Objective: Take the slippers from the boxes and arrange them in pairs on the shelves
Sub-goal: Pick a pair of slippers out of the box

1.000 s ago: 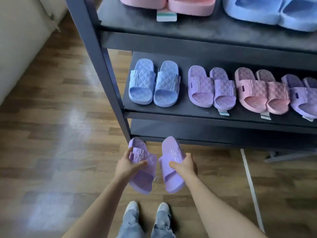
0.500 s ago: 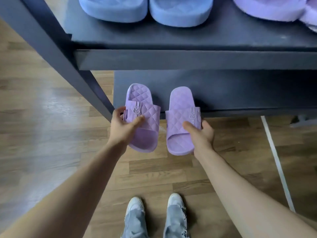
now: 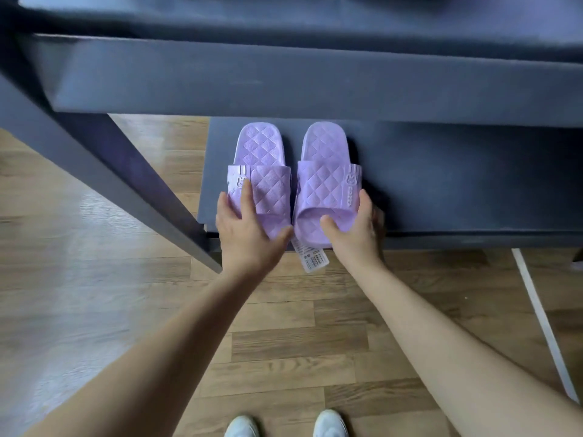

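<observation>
Two purple quilted slippers lie side by side at the left end of the dark bottom shelf, heels pointing away from me. My left hand grips the toe end of the left slipper, fingers over its strap. My right hand holds the toe end of the right slipper, thumb on the footbed and fingers along its outer side. A white barcode tag hangs between the two over the shelf's front edge.
The shelf above overhangs close over the slippers. A slanting dark shelf post stands just left of my left hand. Wood floor lies below, with a white line at the right and my white shoes at the bottom.
My hands have carried both slippers forward and down from in front of the shelf onto the bottom shelf. The view has dropped lower and closer, so the slippers on the upper shelves are out of sight.
</observation>
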